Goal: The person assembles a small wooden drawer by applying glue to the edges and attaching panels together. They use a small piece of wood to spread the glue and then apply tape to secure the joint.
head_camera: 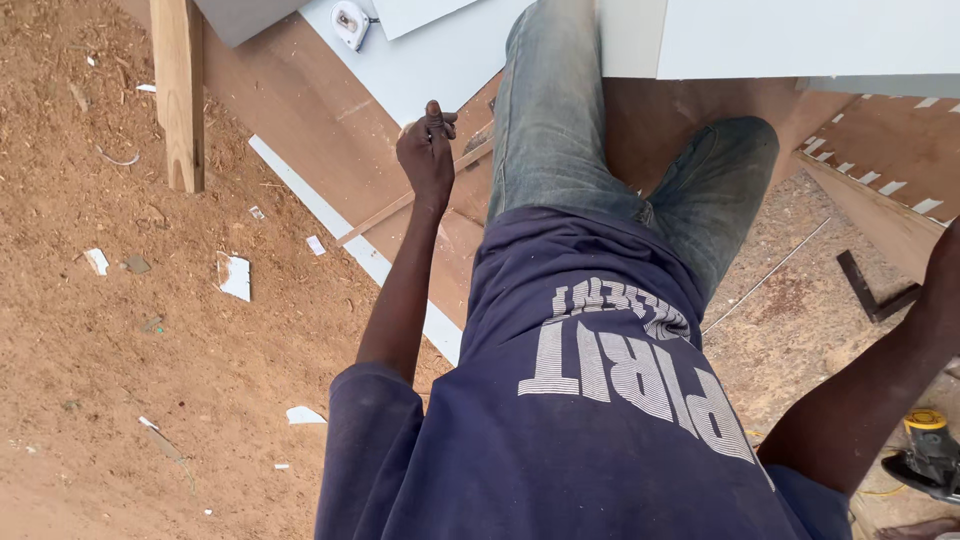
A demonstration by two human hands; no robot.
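My left hand is stretched forward beside my left knee, fingers curled into a fist with the thumb up. It hovers over a thin wooden strip that lies on a brown plywood sheet. I cannot tell whether anything small sits inside the fist. My right forearm reaches out to the right, and its hand is cut off by the frame's edge. I wear a navy shirt and faded jeans.
A pale laminate board with a white tape measure lies ahead. White panels are at top right, a wooden post at top left. A dark metal square and a yellow-black power tool lie on the sawdust ground to the right.
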